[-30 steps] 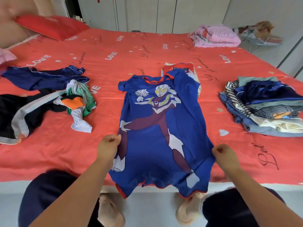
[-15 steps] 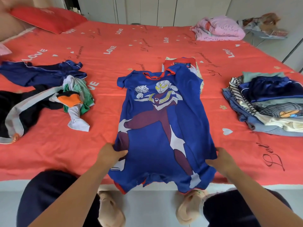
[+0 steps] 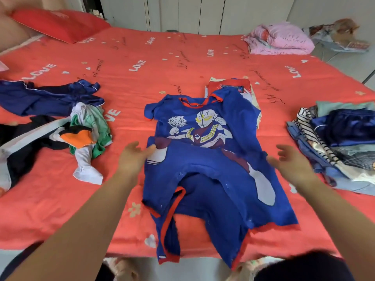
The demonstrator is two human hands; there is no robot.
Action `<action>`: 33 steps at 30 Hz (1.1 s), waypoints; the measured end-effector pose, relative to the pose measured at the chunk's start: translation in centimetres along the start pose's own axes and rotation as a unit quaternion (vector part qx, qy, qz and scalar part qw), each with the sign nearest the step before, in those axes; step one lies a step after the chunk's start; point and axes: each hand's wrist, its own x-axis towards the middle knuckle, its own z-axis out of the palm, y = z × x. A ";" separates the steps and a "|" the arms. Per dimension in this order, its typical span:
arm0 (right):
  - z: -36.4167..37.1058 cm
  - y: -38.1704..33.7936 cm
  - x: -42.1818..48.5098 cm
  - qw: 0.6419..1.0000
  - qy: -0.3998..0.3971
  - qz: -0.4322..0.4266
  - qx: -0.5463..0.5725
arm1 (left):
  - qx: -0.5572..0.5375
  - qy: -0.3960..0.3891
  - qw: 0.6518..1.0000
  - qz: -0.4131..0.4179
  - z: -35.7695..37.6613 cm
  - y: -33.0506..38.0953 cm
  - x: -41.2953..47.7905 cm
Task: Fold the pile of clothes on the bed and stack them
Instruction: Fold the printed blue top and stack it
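A blue superhero-print romper (image 3: 205,159) is spread face-up at the middle of the bed's (image 3: 142,78) near edge, with its red-trimmed legs hanging over that edge and a rumpled fold lying across its waist. The left hand (image 3: 134,157) is held open at the romper's left side, fingertips touching the cloth. The right hand (image 3: 288,163), blurred, is open just beside its right side. A pile of unfolded clothes (image 3: 60,126) lies by the left edge, and a stack of folded clothes (image 3: 341,142) by the right edge.
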 end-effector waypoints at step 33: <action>14.7 -3.9 -15.9 0.959 -0.139 -0.240 -0.052 | 0.086 0.092 0.973 0.192 -6.6 -3.1 -4.7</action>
